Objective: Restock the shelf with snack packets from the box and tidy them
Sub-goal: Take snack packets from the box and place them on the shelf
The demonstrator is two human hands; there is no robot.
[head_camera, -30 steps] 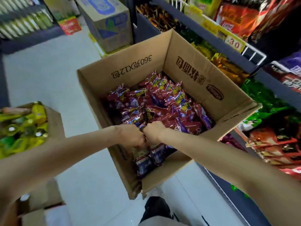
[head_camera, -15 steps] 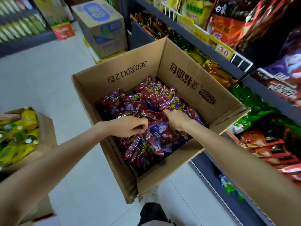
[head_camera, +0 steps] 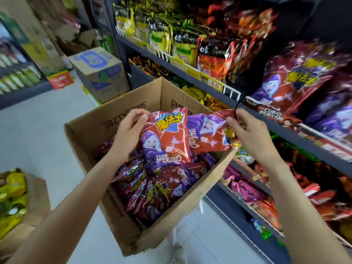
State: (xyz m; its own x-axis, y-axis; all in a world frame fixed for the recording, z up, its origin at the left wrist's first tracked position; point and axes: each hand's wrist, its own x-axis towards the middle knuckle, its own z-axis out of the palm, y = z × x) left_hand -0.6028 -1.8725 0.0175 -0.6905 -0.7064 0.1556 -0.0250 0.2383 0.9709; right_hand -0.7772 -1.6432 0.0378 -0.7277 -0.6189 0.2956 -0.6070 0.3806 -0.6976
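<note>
Snack packets point(head_camera: 165, 138) labelled "魔法士", one gripped in each hand's fingers point(head_camera: 142, 117), above box point(head_camera: 85, 141).

Both bare forearms reach forward from the lower corners and converge toward the middle. The left hand point(head_camera: 129, 128) is raised with its back to the camera, fingers point(head_camera: 140, 119) curled and thumb on top, pinching a packet point(head_camera: 165, 138). The right hand point(head_camera: 247, 136) is held level with it, its fingers gripping a second packet point(head_camera: 207, 134) by the upper edge.
</note>
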